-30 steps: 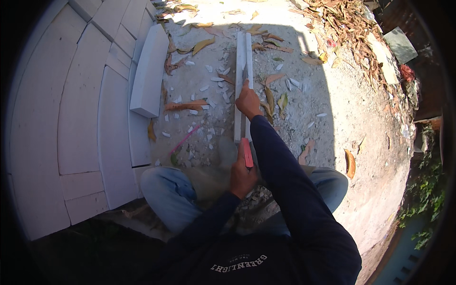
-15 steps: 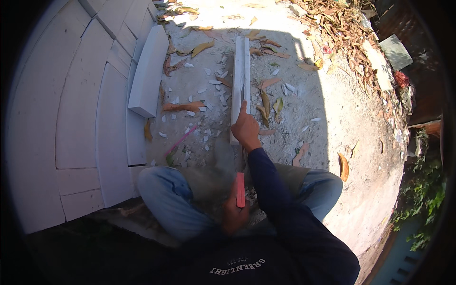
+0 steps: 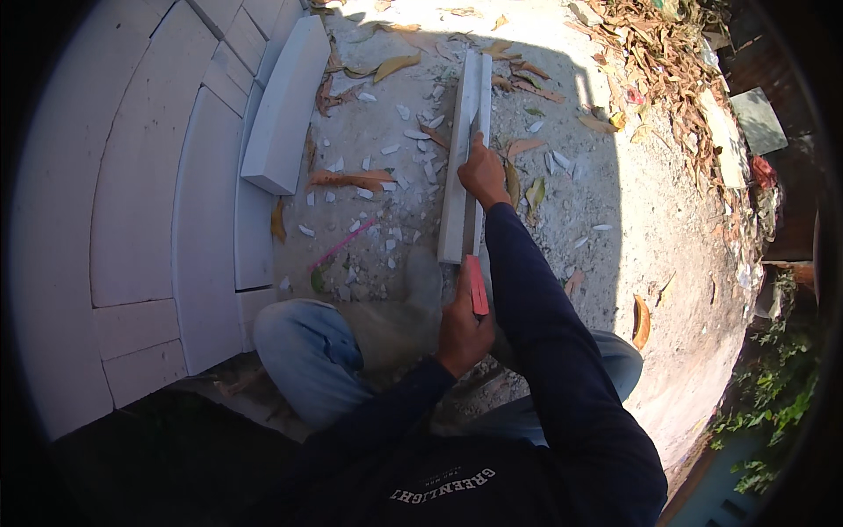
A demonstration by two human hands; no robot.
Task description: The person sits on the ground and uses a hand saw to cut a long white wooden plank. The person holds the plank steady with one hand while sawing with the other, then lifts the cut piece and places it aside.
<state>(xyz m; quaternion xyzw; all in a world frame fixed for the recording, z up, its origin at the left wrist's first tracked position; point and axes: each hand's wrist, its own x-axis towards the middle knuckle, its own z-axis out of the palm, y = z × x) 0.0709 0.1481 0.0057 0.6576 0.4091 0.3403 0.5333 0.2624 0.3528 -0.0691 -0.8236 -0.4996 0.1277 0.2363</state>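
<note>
A long, narrow white block (image 3: 455,180) lies on the ground ahead of my knees, with a groove or cut running along its length. My left hand (image 3: 464,334) is closed round the red handle (image 3: 477,285) of what looks like a hand saw, at the block's near end. The saw's brownish blade (image 3: 470,230) runs forward from the handle along the block. Farther up the block, my right hand (image 3: 485,173) has its fingers curled at the blade's far part. A thin dark tip shows just past the fingers; how they grip it is partly hidden.
White blocks (image 3: 140,193) are stacked at the left, and a separate one (image 3: 285,105) leans beside them. White chips (image 3: 416,134), dry leaves (image 3: 351,179) and a pink strip (image 3: 344,243) litter the ground. A leaf heap (image 3: 650,61) lies at the far right.
Both hands and the red handle have moved forward, bringing the handle up to the block's near end. My right index finger, stretched out before, is now more curled. The view has shifted slightly.
</note>
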